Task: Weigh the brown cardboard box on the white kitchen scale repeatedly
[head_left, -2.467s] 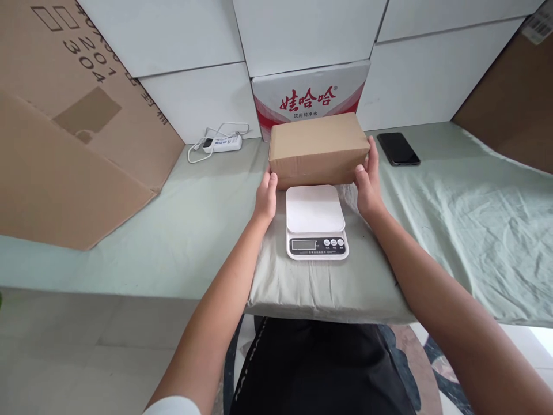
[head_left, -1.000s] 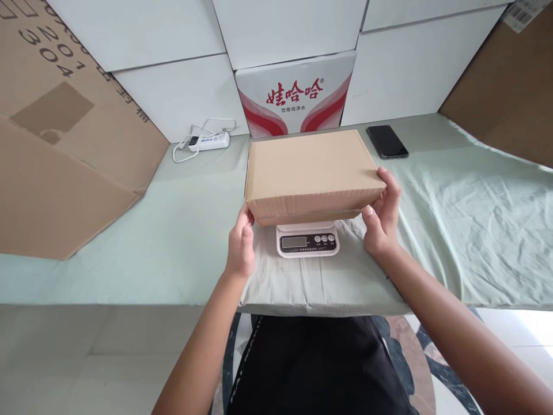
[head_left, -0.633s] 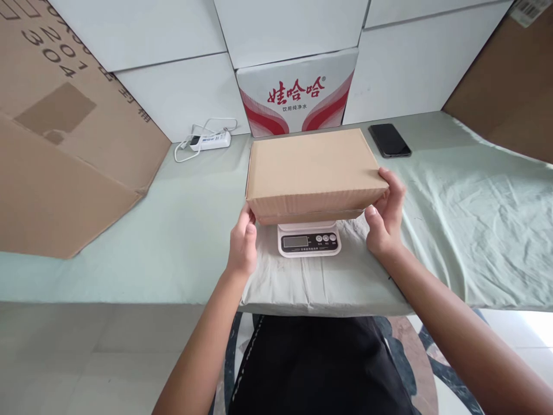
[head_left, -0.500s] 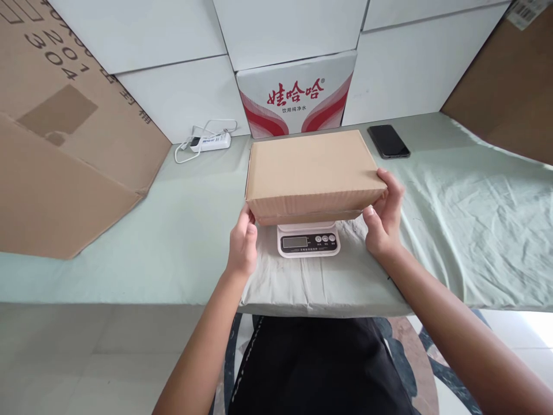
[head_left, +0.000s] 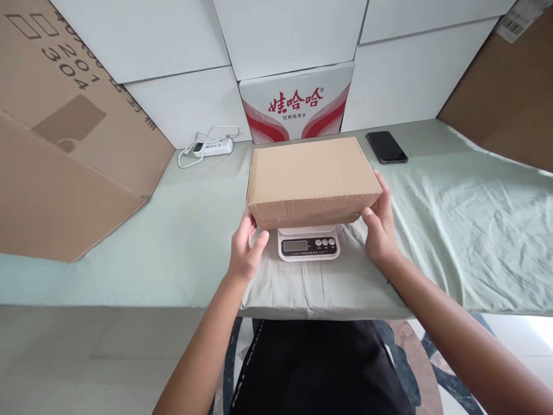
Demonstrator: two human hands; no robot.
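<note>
At the table's near edge, the left hand (head_left: 242, 252) and right hand (head_left: 379, 226) cup the ends of a closed cardboard box (head_left: 310, 180) sitting on the scale (head_left: 308, 245), fingers loosely spread; it looks stiff, light, best gripped at both short ends

Box (head_left: 310, 176) sits on scale (head_left: 307, 245); phone (head_left: 386, 147) behind right, power strip (head_left: 212, 148) behind left.
</note>
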